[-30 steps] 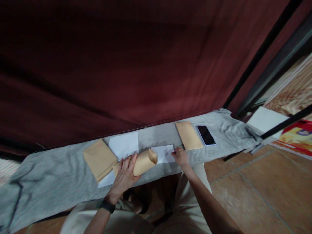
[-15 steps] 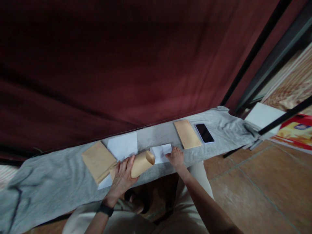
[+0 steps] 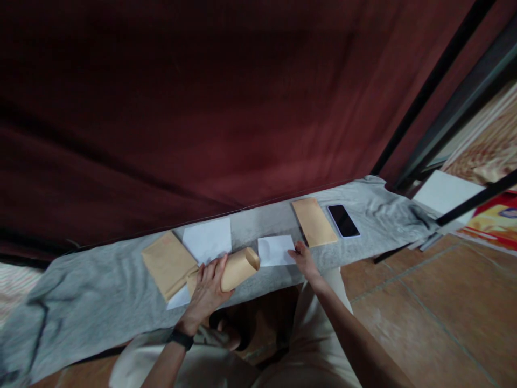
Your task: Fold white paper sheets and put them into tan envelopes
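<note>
My left hand (image 3: 209,288) grips a brown paper envelope (image 3: 240,269), which bulges so that its mouth gapes to the right. Between thumb and fingers of my right hand (image 3: 304,261) is the right edge of a folded white paper (image 3: 274,251). This paper lies close to the envelope's mouth, outside it. Left of my left hand are more brown envelopes (image 3: 168,263), stacked askew. White sheets (image 3: 208,237) rest behind the held envelope, and a white corner shows below the stack.
Another brown envelope (image 3: 315,222) and a phone (image 3: 343,221) lie to the right on the grey cloth (image 3: 97,291) that covers the narrow bench. A dark red curtain (image 3: 226,118) hangs right behind it. A black metal bar (image 3: 436,81) slants at the right, above the tiled floor (image 3: 428,307).
My right hand has moved a little right and now pinches the paper's edge. The folded paper looks flatter and sits slightly farther from the envelope's mouth. My left hand keeps its grip.
</note>
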Demonstrator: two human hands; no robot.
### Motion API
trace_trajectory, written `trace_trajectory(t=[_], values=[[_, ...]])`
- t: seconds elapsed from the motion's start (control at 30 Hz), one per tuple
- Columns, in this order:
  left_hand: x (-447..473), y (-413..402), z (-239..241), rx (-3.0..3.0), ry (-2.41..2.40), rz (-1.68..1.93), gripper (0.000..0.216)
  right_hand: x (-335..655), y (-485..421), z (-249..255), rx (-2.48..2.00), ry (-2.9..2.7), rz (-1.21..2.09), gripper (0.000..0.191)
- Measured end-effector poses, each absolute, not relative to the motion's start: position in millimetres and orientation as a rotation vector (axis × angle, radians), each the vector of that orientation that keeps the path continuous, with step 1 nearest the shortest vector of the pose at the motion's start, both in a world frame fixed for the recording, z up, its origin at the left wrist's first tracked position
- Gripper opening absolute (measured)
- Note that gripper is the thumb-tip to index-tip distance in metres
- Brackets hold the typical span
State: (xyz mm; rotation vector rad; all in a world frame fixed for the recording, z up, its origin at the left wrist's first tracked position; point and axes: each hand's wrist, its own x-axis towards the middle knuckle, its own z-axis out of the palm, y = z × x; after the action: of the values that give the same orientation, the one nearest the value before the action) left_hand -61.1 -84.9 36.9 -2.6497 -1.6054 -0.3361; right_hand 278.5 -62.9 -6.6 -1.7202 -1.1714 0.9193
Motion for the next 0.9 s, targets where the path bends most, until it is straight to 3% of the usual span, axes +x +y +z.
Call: trace_trajectory(t=[0.37,0.67,0.9], values=[[-58,-78,36,-2.728,-1.691,-0.274,0.110,298,-79,-3,-1.422,-1.168,0.976,0.036],[-54,-77,39,-2.765,-1.652,-0.256,0.111,301,-69,6,-1.517,-1.421,0.959,0.015],[-51,-76,38,-2.764,-1.567,-0.289,0.109,297,-62,12,-1.615,-1.520,0.930,0.016]])
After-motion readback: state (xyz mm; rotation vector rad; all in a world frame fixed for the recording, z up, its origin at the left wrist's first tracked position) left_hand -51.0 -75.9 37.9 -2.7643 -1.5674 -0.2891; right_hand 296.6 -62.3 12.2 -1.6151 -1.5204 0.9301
